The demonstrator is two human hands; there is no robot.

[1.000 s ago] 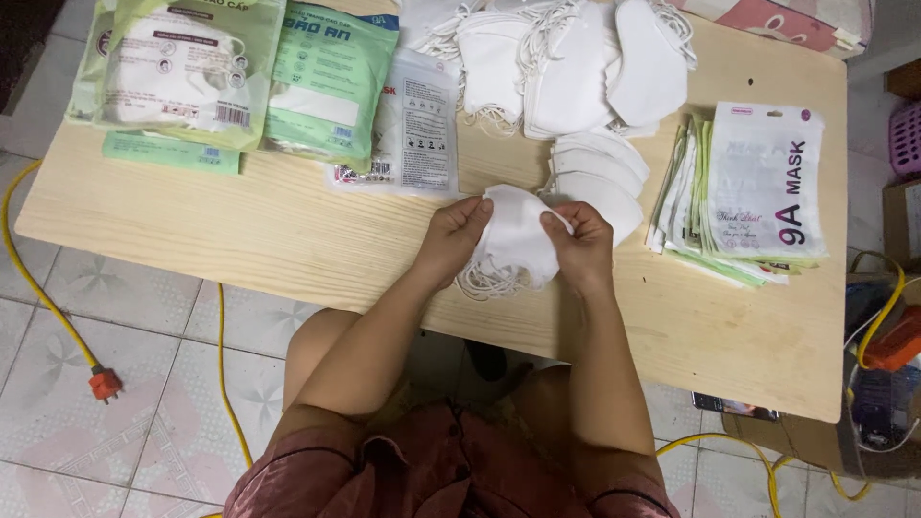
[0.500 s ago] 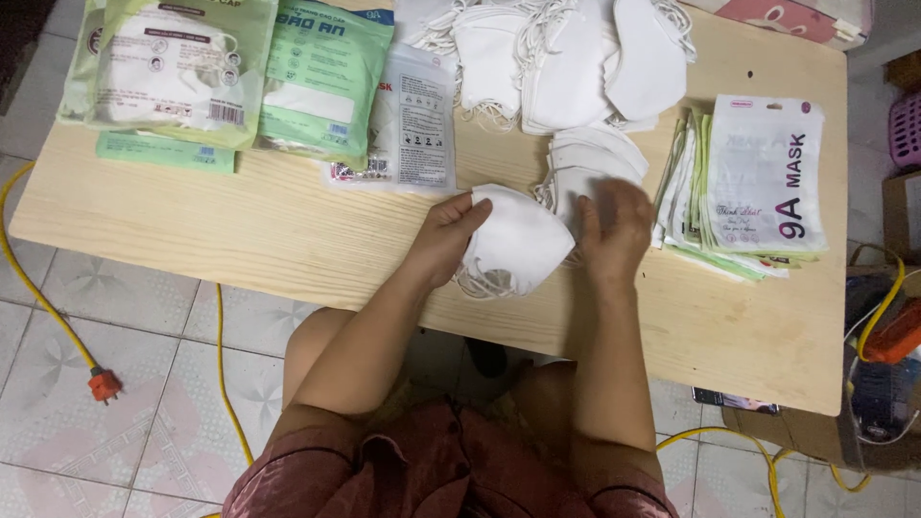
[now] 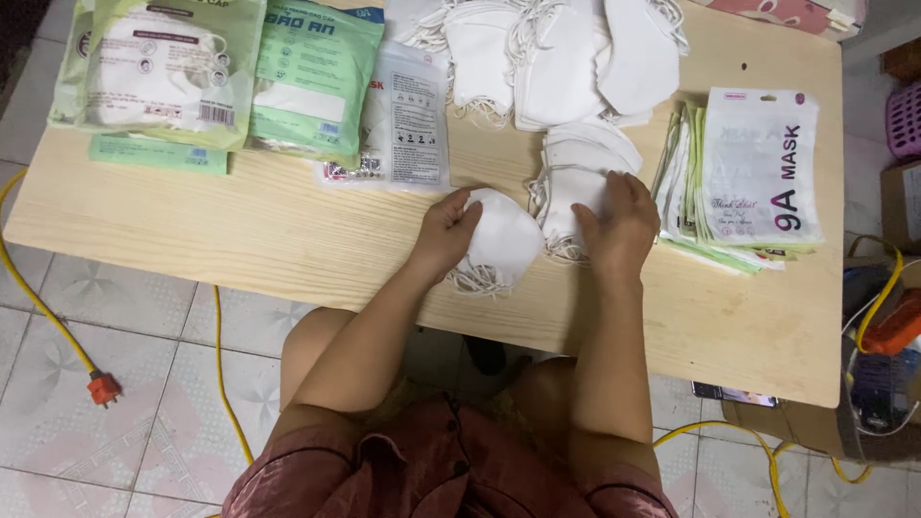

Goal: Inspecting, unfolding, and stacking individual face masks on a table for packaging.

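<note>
A: Where is the folded white fabric face mask?

B: It lies on the pale wooden table near the front edge, about the middle. The left hand grips its left edge, fingers curled over the cloth. White elastic ear loops spill out beneath it at six o'clock.

A: And the right hand?

B: At three o'clock from that mask, pressed flat, palm down and fingers spread, on a small stack of white folded masks. It clasps nothing; it only rests on the top one.

A: How does the held mask look?

B: Plain white, rounded, folded flat in a half-oval, clean, with no print.

A: Any containers?

B: Packets. At two o'clock from the stack, a fanned pile of flat mask pouches, white-fronted with green edges; they look flat, and I cannot tell whether anything is inside, nor count them exactly. At eleven o'clock from the held mask, one clear printed plastic sleeve, then one green sealed mask packet, then a large green-bordered bag showing white masks through its window.

A: Loose masks?

B: A heap of loose white masks at twelve o'clock along the far edge; they overlap too much to count.

A: Below the table?

B: A yellow cable with an orange plug on the tiled floor, at eight o'clock.
</note>
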